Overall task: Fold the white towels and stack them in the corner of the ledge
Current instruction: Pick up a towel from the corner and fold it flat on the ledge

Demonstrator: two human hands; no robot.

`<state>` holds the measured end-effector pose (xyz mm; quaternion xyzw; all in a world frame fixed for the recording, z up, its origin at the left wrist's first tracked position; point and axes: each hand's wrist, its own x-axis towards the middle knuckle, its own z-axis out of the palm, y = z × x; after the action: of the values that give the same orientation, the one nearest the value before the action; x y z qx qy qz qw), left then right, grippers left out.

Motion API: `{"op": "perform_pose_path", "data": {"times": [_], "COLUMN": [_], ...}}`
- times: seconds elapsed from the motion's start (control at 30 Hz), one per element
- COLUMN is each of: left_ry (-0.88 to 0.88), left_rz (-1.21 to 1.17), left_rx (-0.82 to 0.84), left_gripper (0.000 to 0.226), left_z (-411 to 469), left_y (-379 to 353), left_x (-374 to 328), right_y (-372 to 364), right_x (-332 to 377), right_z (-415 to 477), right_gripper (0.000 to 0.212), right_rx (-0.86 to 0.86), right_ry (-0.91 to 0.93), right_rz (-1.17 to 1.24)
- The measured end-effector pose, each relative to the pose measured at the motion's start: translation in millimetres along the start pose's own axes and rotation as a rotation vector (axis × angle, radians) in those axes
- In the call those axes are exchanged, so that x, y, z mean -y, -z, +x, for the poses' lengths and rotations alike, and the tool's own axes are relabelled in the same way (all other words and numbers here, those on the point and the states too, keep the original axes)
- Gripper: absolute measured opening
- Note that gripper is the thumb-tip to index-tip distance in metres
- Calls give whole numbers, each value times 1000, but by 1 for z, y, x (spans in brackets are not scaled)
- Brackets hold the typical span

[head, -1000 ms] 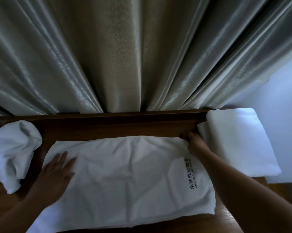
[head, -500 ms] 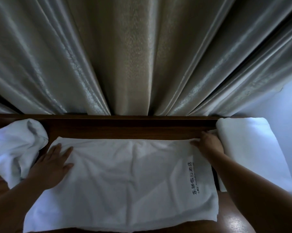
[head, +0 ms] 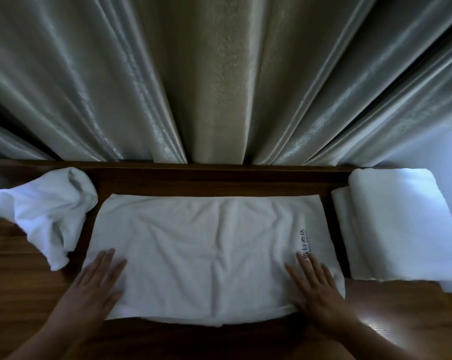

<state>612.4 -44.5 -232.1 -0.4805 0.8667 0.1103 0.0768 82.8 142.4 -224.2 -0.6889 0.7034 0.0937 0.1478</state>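
While both hands are laid flat on it, the white towel point(head: 214, 253) is spread on the wooden ledge point(head: 219, 339), in the middle, w/ its far edge near the raised back rail point(head: 214, 168). Some creases are seen across the cloth, and a dark printed text point(head: 306, 242) is found near its right end; the lower part of the print is covered by fingers. The left hand point(head: 96, 287) is pressed palm-down on the near-left corner, fingers spread and straight, nothing pinched. The right hand point(head: 315, 289) is pressed palm-down on the near-right corner, fingers also spread. At the near edge a second layer of cloth is visible under the top one.

Just beside the right end, not touching it as far as can be told, a folded towel stack point(head: 401, 227) is placed in the right corner, against the pale wall point(head: 443, 152). At the left, a crumpled towel point(head: 45, 214) is lying apart from the spread one. Behind the rail, a grey pleated curtain point(head: 219, 79) is hung.
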Motion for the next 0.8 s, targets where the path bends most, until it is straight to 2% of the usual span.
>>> {"op": "perform_pose_path", "data": {"times": [0.1,0.23,0.33,0.43,0.57,0.63,0.73,0.8], "left_ry": [-23,18,-73,-195,-382,-457,-505,-547], "left_rz": [51,10,-13,-47,-48,-50,-15,21], "left_rx": [123,170,177,133,19,4,7,38], "left_gripper": [70,66,58,53,40,34,22,18], "left_z": [-35,-49,-54,-54,-34,-21,-13,-14], "left_y": [-7,-4,3,7,-1,-2,-6,-11], "left_x": [8,5,-9,-36,-100,-130,-147,-148], "right_y": [-29,-24,-12,-2,6,4,-1,-7], "right_x": [-8,-5,2,20,87,118,140,141], "right_z": [-42,-55,-59,-54,-25,-9,0,-2], "right_gripper": [72,60,50,43,48,41,21,19], "right_rx": [76,3,-49,-88,-52,-27,17,44], "right_ry": [-98,-167,-119,5,236,308,312,309], "right_rz": [-33,24,42,55,98,109,108,59]}}
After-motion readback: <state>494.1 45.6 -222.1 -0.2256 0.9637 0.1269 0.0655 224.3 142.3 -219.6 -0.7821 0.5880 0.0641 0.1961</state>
